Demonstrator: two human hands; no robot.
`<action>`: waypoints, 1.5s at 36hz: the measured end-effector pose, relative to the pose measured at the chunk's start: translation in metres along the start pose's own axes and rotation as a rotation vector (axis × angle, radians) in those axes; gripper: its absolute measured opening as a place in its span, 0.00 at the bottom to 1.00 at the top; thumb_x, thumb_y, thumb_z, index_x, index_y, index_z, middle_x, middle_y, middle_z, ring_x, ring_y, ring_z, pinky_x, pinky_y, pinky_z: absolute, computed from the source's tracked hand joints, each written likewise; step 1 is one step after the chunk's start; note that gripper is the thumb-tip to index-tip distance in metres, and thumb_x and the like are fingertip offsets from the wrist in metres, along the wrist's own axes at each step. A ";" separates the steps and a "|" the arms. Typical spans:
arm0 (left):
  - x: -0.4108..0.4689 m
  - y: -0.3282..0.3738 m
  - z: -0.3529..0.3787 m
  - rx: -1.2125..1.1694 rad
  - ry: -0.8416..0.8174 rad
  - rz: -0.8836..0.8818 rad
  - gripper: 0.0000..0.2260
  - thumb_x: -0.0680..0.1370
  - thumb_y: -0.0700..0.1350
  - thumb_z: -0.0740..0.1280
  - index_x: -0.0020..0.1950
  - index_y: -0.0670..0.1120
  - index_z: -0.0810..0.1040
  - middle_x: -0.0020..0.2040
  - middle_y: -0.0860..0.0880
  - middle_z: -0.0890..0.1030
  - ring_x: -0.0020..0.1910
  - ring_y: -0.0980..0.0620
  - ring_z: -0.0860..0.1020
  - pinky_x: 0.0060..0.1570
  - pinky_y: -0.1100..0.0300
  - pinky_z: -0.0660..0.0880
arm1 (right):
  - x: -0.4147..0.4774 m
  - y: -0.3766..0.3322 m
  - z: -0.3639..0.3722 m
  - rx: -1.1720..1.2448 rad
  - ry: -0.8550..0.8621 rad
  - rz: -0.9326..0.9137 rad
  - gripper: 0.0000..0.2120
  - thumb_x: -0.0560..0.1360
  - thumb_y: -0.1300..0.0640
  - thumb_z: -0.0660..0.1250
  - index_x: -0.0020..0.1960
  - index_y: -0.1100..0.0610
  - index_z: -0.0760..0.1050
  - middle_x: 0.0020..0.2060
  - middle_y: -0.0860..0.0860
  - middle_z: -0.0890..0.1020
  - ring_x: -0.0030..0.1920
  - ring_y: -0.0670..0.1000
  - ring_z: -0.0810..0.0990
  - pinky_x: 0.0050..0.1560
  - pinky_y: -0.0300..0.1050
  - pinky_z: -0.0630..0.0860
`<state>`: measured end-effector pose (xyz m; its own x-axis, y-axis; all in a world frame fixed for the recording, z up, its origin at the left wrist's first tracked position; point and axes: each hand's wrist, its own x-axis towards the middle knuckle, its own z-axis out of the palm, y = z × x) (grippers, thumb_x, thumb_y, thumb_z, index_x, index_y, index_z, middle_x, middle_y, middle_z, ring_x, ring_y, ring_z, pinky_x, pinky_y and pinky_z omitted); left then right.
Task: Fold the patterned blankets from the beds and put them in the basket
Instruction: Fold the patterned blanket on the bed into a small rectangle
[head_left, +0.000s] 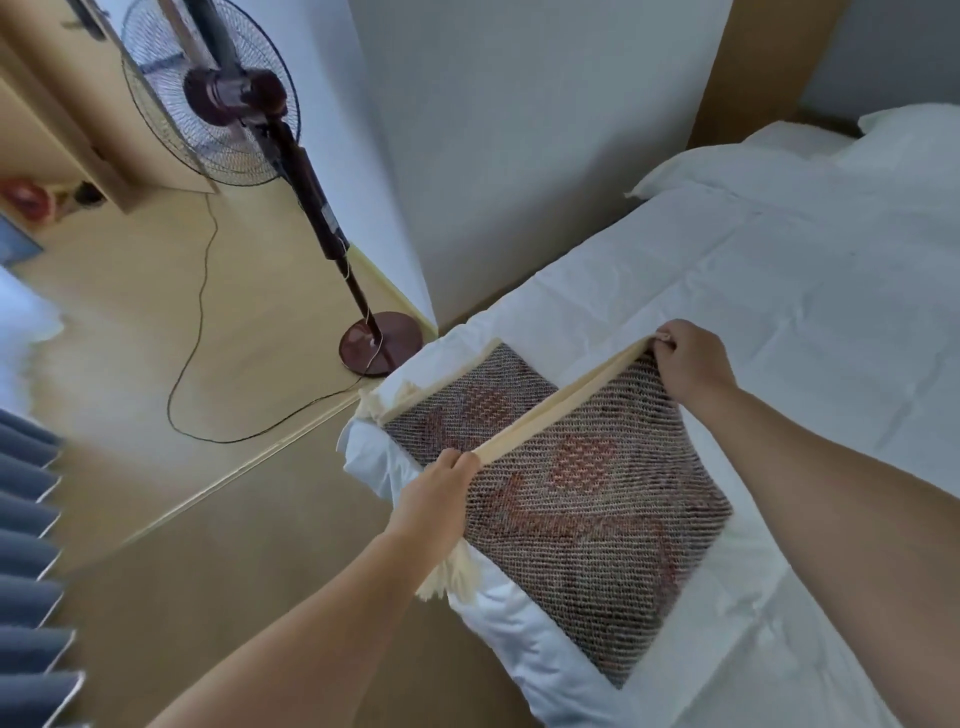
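Head view: my left grip (439, 491) and right grip (693, 358) each pinch one end of the patterned blanket (587, 499)'s raised edge. The rest of it lies on the bed (779, 291) corner. I judge folding is about midway; no basket is in view, so stowing is not yet done.

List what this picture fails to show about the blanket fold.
- Basket: nowhere in the head view; outside the frame.
- Patterned blanket underside: covered by its own top layer.
- Left hand, right hand: fingers partly hidden round the cream hem they grip.
- Fan head: cut off by the top edge.
- Red item at far left: blurred.
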<state>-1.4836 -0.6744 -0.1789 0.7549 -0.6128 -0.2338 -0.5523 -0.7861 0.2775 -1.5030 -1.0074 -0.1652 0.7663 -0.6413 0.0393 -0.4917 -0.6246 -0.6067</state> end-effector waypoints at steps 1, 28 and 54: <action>0.006 -0.004 -0.001 -0.004 -0.004 -0.011 0.25 0.73 0.28 0.58 0.67 0.47 0.67 0.56 0.49 0.71 0.44 0.47 0.76 0.41 0.52 0.75 | 0.008 -0.003 0.007 0.017 -0.015 -0.002 0.08 0.79 0.58 0.59 0.51 0.60 0.76 0.45 0.56 0.79 0.44 0.54 0.73 0.43 0.45 0.68; 0.239 -0.222 0.064 -0.036 -0.179 -0.009 0.27 0.73 0.30 0.59 0.69 0.49 0.65 0.61 0.49 0.70 0.58 0.46 0.73 0.52 0.54 0.73 | 0.198 -0.038 0.304 -0.160 0.012 0.002 0.13 0.82 0.53 0.52 0.49 0.57 0.72 0.46 0.54 0.77 0.42 0.55 0.76 0.42 0.48 0.70; 0.293 -0.280 0.152 0.130 -0.082 -0.002 0.25 0.72 0.35 0.57 0.70 0.48 0.67 0.76 0.44 0.58 0.75 0.43 0.53 0.75 0.50 0.42 | 0.206 -0.016 0.435 -0.571 -0.148 -0.178 0.25 0.81 0.47 0.52 0.71 0.63 0.63 0.70 0.63 0.65 0.71 0.63 0.62 0.71 0.60 0.56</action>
<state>-1.1612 -0.6462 -0.4668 0.7275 -0.6114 -0.3115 -0.5959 -0.7880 0.1549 -1.1570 -0.9359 -0.4931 0.8860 -0.4624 -0.0350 -0.4637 -0.8825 -0.0786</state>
